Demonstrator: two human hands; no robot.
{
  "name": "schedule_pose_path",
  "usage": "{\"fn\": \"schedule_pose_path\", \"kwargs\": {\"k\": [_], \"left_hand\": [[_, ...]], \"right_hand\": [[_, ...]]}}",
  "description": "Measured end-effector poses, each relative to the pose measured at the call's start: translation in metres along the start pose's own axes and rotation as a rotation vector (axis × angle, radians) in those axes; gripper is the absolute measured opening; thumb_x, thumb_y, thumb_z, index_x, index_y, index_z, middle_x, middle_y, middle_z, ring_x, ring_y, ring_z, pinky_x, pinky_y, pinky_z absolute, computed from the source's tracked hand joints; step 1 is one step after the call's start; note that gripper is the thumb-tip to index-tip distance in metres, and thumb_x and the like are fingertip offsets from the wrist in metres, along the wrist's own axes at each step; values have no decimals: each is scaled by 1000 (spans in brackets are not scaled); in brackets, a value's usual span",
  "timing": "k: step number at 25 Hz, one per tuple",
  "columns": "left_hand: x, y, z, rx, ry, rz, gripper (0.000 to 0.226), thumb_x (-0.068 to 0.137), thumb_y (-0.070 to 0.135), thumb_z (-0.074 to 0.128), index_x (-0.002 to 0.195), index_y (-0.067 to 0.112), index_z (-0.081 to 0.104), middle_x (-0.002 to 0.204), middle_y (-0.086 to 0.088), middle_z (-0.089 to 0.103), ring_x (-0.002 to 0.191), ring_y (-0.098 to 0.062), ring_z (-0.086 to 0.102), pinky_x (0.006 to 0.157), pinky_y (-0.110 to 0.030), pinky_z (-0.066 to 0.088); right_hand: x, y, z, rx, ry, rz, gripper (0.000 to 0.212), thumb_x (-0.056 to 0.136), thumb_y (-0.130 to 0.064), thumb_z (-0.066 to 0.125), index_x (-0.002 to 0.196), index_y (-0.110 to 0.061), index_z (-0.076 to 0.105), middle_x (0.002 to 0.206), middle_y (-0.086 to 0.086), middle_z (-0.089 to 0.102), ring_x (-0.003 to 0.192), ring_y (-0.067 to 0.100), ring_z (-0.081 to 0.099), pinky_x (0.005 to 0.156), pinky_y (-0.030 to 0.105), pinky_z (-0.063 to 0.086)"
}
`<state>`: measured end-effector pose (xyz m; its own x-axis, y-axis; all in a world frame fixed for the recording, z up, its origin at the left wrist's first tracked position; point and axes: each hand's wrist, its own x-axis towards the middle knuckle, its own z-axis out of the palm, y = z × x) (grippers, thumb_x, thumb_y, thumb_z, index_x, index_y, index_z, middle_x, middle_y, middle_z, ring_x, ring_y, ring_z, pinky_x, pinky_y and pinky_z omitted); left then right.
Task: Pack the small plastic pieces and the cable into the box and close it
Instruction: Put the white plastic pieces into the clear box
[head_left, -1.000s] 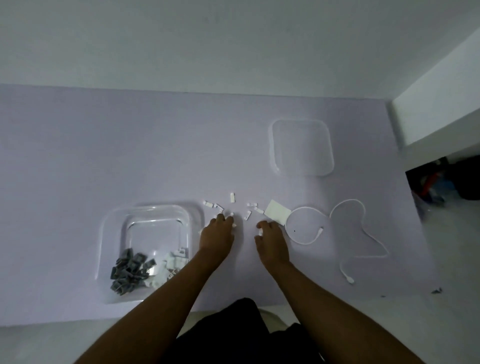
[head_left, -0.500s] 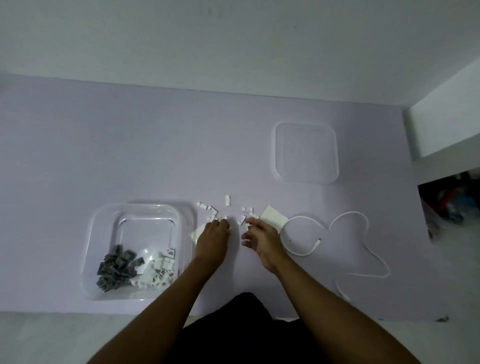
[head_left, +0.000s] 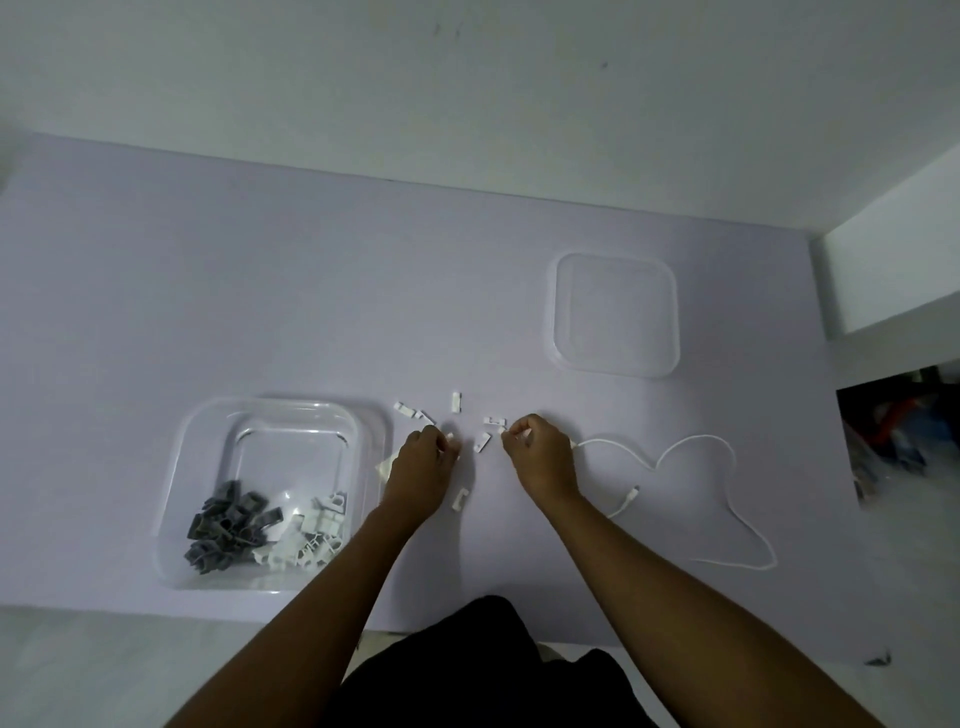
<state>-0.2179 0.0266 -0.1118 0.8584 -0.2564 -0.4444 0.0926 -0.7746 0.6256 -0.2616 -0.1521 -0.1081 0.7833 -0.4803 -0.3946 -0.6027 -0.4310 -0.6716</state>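
Left hand (head_left: 422, 467): fingers curled together over loose white pieces (head_left: 456, 401) beside the box, apparently gathering a batch; exact hold not discernible. Right hand (head_left: 540, 453): fingertips pinched together at one small piece, likely for the same collecting. Box (head_left: 179, 467): clear, open, near left; grey clips (head_left: 228, 525) and white clips (head_left: 317, 530) heaped in its near corner. Lid (head_left: 615, 314): flat, far right, well apart. Cable (head_left: 696, 457): loose loops on table (head_left: 260, 286), right, unpacked.
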Motion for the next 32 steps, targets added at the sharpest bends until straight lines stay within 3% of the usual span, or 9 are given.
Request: {"fn": "schedule_pose_path", "kwargs": {"k": [5,11,16,18,20,24,27,30,32], "left_hand": [[-16,0,1,213,37,66,34,92,29,60,124,20,53,116,-5,53,93,-27,64,67,-32,45],[-14,-3,10,333,77,114,28,98,22,50,125,21,57,114,-7,56,92,-29,65,68,-36,51],[-9,-9,13,380,70,155,22,98,22,52,115,11,60,111,-11,55,91,-29,62,65,-36,52],[-10,-9,17,421,42,188,25,97,21,54,119,9,58,114,-13,55,94,-30,63,69,-37,56],[-12,-6,20,420,37,193,30,94,19,57,122,7,55,115,-12,55,94,-29,64,70,-36,57],[-12,-2,20,458,37,203,18,94,15,57,111,10,60,104,-7,57,83,-23,65,60,-29,53],[-12,0,20,413,52,197,17,95,16,55,110,9,60,105,-8,58,84,-25,64,58,-26,42],[-13,6,19,367,68,173,22,99,18,47,116,6,55,107,-10,59,90,-27,64,66,-28,45],[-14,10,17,290,90,106,19,99,17,43,111,5,52,98,-12,64,84,-30,66,64,-30,44]], "right_hand": [[10,5,10,-181,-64,-135,30,89,-27,71,115,-12,67,114,8,69,104,25,65,90,35,51],[12,2,15,-254,-67,-197,17,90,-24,71,99,-10,69,102,8,65,89,24,64,80,34,53],[2,-16,7,600,-110,319,16,86,-18,64,72,-11,61,64,-1,49,54,13,42,50,25,32],[-6,-19,-1,948,-285,497,16,86,-17,55,70,-14,57,64,1,46,52,12,39,47,26,24],[-12,-16,-4,1035,-373,526,15,85,-17,50,72,-13,56,66,4,52,53,15,43,47,26,24],[-11,-9,0,782,-270,488,16,87,-15,55,73,-9,61,64,6,54,49,16,43,45,26,27],[-6,-3,6,412,-166,258,12,88,-17,68,83,-6,68,66,1,56,57,14,49,51,22,38],[-6,-2,10,176,-170,40,14,86,-17,74,96,-13,66,74,-7,60,68,7,55,60,14,44],[-5,-3,14,74,-208,-42,26,85,-21,77,105,-17,61,71,-9,55,65,6,52,62,21,47]]}}
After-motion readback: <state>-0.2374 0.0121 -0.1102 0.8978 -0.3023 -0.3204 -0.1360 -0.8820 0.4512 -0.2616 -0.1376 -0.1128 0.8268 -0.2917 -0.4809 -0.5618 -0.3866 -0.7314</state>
